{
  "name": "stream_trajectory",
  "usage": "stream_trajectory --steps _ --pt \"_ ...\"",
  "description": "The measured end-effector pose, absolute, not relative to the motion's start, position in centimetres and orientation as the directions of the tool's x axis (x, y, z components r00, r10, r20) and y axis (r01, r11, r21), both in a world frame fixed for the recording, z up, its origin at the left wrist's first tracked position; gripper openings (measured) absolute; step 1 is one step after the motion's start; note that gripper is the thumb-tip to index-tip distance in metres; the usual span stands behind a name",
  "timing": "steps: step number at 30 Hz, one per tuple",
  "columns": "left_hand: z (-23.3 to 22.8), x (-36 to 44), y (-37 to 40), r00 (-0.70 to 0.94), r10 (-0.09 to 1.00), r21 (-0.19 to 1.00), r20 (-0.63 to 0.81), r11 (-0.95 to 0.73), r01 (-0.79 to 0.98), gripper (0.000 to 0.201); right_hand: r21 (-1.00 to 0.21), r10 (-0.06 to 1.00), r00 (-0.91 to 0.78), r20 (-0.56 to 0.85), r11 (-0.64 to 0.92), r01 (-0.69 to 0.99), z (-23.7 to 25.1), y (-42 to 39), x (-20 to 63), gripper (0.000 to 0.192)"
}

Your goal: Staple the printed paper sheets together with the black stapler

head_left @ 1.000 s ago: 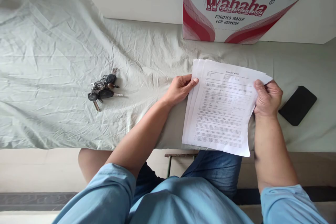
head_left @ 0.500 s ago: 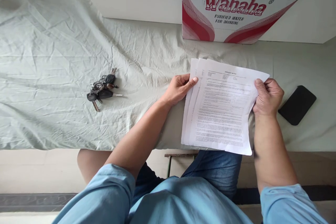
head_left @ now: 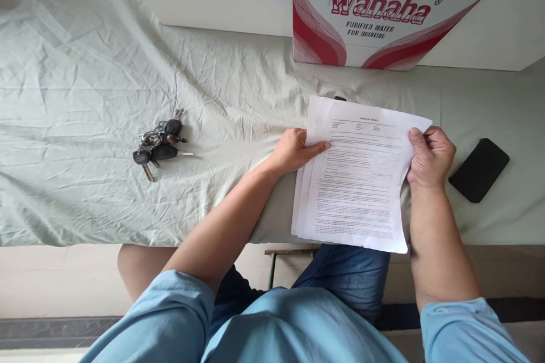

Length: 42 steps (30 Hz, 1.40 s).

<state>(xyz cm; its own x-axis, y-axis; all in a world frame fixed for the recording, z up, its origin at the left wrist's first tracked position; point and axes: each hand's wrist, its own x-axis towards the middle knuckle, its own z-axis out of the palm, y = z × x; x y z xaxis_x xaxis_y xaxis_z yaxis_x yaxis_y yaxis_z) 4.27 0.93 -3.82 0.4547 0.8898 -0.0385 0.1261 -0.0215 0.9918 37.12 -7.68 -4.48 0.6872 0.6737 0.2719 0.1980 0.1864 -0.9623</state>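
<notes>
Several printed sheets of paper (head_left: 357, 187) are held in a loose stack, slightly fanned out at the left side. My left hand (head_left: 298, 150) grips the stack's left edge, its thumb lying on the top sheet and its fingers hidden behind. On the right edge, my right hand (head_left: 432, 156) pinches the sheets between thumb and curled fingers. Small dense text and a heading fill the top page. Just past the stack's far edge, a small dark object (head_left: 339, 98) peeks out, mostly covered by the paper.
A bunch of keys (head_left: 159, 144) lies to the left on the wrinkled pale green cloth (head_left: 85, 181). A black phone-shaped object (head_left: 479, 170) rests to the right. Behind the papers stands a white and red Wahaha water carton (head_left: 378, 39). The table's front edge runs above my lap.
My left thumb has slid further in and slightly down over the top sheet. The fanned sheets sit closer together at the top, and a small dark object now shows behind them.
</notes>
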Motion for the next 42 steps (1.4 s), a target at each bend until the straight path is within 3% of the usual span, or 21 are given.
stream_trajectory --steps 3,6,9,12,15,17,20,23,25,28,31,38,42 --pt "-3.9 4.2 0.9 0.430 0.900 0.997 -0.067 0.051 0.050 0.060 -0.978 0.721 0.663 0.201 0.183 0.096 -4.2 -7.7 36.8 0.060" --pt "-4.1 4.2 1.5 0.276 0.957 0.973 -0.086 0.140 -0.184 0.069 -0.985 0.784 0.615 0.086 0.161 -0.067 -3.5 -7.8 36.6 0.068" --pt "-4.3 4.2 2.4 0.095 0.991 0.883 -0.093 0.126 -0.451 0.069 -0.971 0.848 0.530 0.005 0.131 -0.200 -2.9 -8.2 36.6 0.083" --pt "-4.2 4.4 2.9 0.026 0.993 0.797 -0.117 0.110 -0.594 0.062 -0.967 0.930 0.367 -0.024 0.072 -0.246 -2.9 -8.7 36.4 0.093" --pt "-4.1 4.7 2.7 0.077 0.985 0.748 -0.154 0.167 -0.643 0.055 -0.979 0.974 0.220 -0.055 -0.009 -0.204 -3.4 -9.2 35.5 0.078" --pt "-4.0 4.9 2.4 0.119 0.982 0.731 -0.146 0.189 -0.655 0.056 -0.989 0.972 0.235 -0.018 0.018 -0.150 -3.6 -9.4 34.5 0.065" --pt "-3.8 4.9 2.2 0.156 0.981 0.739 -0.113 0.187 -0.647 0.072 -0.983 0.917 0.383 0.112 0.157 -0.090 -3.3 -9.3 33.3 0.068" --pt "-3.2 4.1 2.5 0.195 0.980 0.804 -0.044 0.151 -0.576 0.096 -0.954 0.818 0.520 0.247 0.300 -0.018 -2.2 -9.1 33.4 0.046" --pt "-2.7 3.2 2.8 0.255 0.967 0.861 0.014 0.118 -0.495 0.100 -0.904 0.722 0.580 0.378 0.422 0.063 -1.4 -8.9 34.2 0.037" --pt "-2.3 1.6 3.1 0.337 0.940 0.928 0.051 0.079 -0.363 0.083 -0.817 0.610 0.594 0.525 0.556 0.152 -0.8 -8.5 35.8 0.051" --pt "-2.6 0.0 3.5 0.357 0.932 0.964 0.059 0.039 -0.262 0.064 -0.801 0.604 0.583 0.543 0.581 0.143 -0.7 -8.3 36.6 0.060" --pt "-2.5 -1.9 4.1 0.409 0.912 0.997 0.029 0.001 -0.072 0.066 -0.790 0.551 0.630 0.547 0.589 0.171 -0.9 -8.7 35.8 0.040" --pt "-2.0 -1.9 4.0 0.450 0.892 0.998 0.035 -0.010 -0.058 0.055 -0.742 0.548 0.574 0.608 0.650 0.165 -1.0 -8.4 36.3 0.040"
